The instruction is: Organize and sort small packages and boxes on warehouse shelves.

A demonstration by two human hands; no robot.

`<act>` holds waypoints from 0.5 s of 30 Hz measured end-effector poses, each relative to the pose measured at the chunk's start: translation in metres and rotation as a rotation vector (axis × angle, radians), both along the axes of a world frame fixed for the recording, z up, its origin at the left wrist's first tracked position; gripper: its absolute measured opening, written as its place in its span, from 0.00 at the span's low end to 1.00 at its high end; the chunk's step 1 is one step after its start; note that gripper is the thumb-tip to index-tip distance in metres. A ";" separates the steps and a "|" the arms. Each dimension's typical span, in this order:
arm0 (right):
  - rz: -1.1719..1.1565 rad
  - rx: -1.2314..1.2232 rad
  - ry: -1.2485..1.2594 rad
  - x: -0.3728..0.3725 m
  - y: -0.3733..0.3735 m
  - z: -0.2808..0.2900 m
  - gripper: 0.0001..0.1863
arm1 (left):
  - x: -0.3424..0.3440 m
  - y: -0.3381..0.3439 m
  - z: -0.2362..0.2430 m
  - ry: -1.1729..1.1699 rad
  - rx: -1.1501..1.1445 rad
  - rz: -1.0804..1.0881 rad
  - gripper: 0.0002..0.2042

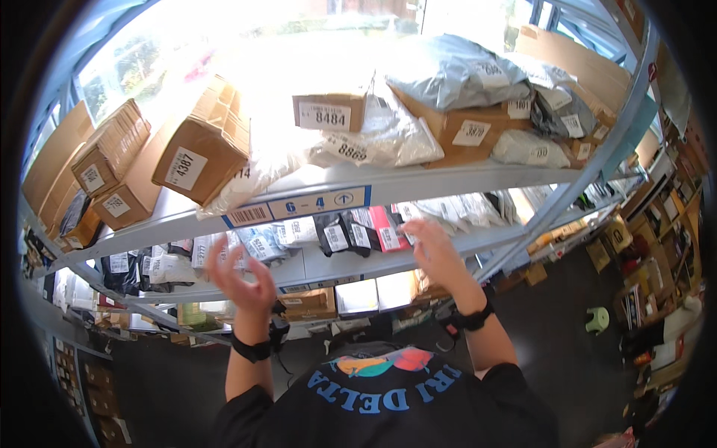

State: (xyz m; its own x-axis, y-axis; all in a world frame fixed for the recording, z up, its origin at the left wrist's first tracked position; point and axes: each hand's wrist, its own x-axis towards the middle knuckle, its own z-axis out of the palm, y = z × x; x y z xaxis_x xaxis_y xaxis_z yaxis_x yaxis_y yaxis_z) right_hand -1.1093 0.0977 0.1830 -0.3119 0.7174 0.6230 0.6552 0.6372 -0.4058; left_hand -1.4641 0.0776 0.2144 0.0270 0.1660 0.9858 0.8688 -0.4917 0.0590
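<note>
My left hand [243, 278] is raised in front of the middle shelf, its fingers spread and curved, holding nothing. Behind its fingers are white and light-blue mailing bags [259, 243]. My right hand [432, 250] reaches up at the same shelf, fingers apart and slightly bent, with nothing seen in it. Nearest to it is a pink-red parcel [386, 231] with a white label; whether the fingertips touch it I cannot tell. Black plastic mailing bags [334, 234] lean just left of that parcel. Black bands circle both wrists.
Along the upper shelf [299, 187] lie cardboard boxes [202, 142], a small box [328, 112], a grey mailing bag [455, 75] and white bags. A slanting metal post [553, 205] stands right of my right hand. Farther right are a green stool [597, 319] and stacked cartons.
</note>
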 end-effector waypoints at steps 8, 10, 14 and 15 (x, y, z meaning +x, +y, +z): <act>-0.591 0.119 -0.041 0.083 0.080 -0.040 0.28 | 0.049 0.017 -0.028 0.187 -0.905 -0.571 0.18; -0.755 0.090 -0.046 0.110 0.087 -0.045 0.29 | 0.044 0.017 -0.037 0.163 -0.988 -0.636 0.16; -0.961 0.165 0.009 0.212 0.098 -0.085 0.28 | 0.038 0.009 -0.042 0.149 -1.064 -0.694 0.16; -0.922 0.164 0.104 0.234 0.106 -0.084 0.27 | 0.034 0.008 -0.047 0.135 -1.087 -0.696 0.16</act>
